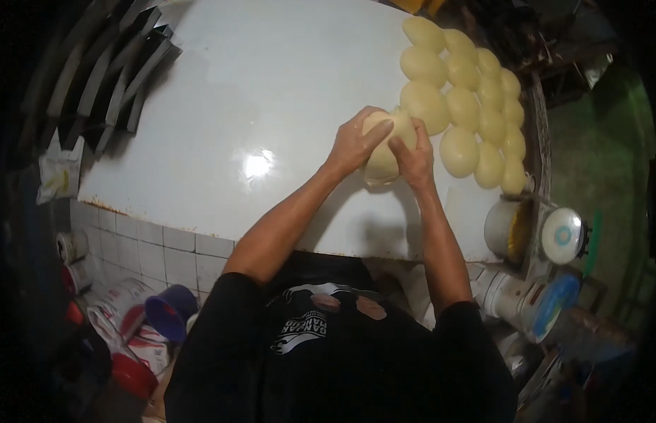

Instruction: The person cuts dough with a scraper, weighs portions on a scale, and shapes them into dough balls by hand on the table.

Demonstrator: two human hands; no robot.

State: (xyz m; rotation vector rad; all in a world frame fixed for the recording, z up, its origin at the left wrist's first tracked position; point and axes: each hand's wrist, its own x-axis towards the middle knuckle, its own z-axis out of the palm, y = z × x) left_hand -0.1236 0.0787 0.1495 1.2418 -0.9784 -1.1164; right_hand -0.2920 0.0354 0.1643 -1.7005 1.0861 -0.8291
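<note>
Between my two hands is a pale yellow piece of dough (pixel 383 161), held just over the white tabletop. My left hand (pixel 359 144) wraps round its left side, thumb pressed on top. On the other side my right hand (pixel 414 156) grips it, with the thumb close to the left one. Part of the dough bulges out below the hands, and its underside is hidden. Right beside them, rows of rounded dough balls (pixel 424 106) lie close together on the right part of the table.
The white table (pixel 222 92) has a tiled front below its edge. Dark metal pans (pixel 95 77) are stacked at the far left. At the right corner stand a metal pot (pixel 503 227) and a kitchen scale (pixel 562 236). Buckets (pixel 171 310) and bags crowd the floor.
</note>
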